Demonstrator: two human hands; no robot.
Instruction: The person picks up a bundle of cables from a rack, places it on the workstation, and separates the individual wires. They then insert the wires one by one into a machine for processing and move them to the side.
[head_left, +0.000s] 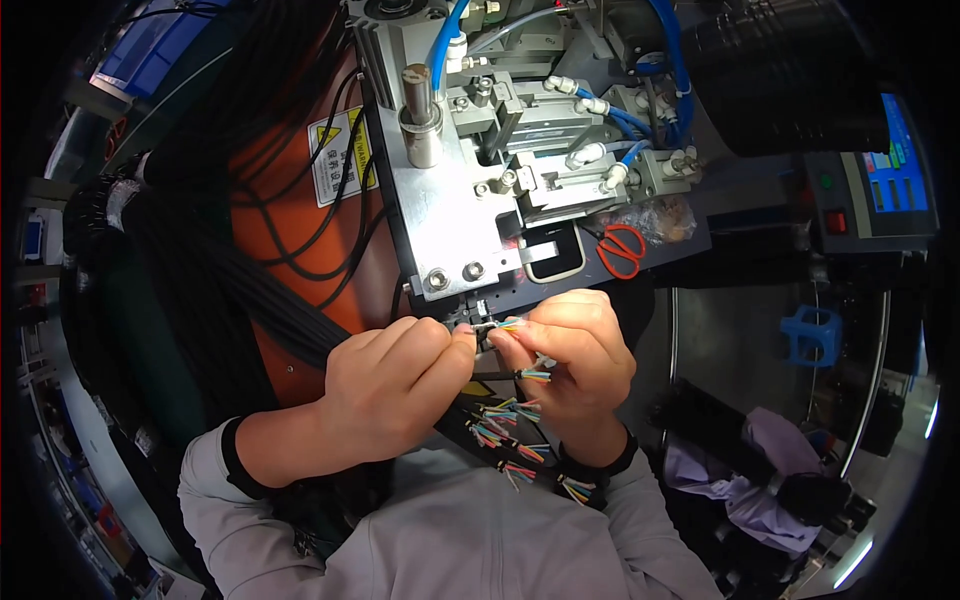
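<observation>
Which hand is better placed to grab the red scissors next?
Probably the right hand: the red scissors lie just beyond it, while the left hand is farther away. The right hand holds colourful wires, though.

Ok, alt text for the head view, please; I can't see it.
Left hand and right hand pinch thin coloured wires before a metal machine. More multicoloured wire ends show below; red-handled scissors lie beyond the right hand.

Blue, yellow and pale wires (509, 324) stretch sideways; below them, multicoloured cable ends (490, 433) splay loosely
</observation>
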